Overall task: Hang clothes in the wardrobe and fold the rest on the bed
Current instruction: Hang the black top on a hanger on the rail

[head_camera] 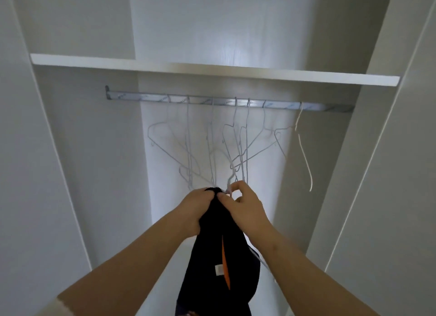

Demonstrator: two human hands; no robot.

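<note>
The left hand (194, 209) grips the black garment (219, 256); the right hand (245, 209) pinches the hanger hook (229, 181). Lift the hook onto the rail (151, 98) at 12 o'clock.

This is the inside of a built-in wardrobe (70, 150) in a home, seen from just in front of its opening. Plain white panels close it in on the left, right and far sides, and a white shelf (212, 70) runs across from wall to wall. Just under the shelf is a metal rail (141, 97), with thin wire hangers (236, 117) hooked along its middle and a cream hanger (304, 155) alone toward the right. In the near middle, below the rail, a dark garment (212, 256) sits on its own white hanger (259, 258).
</note>
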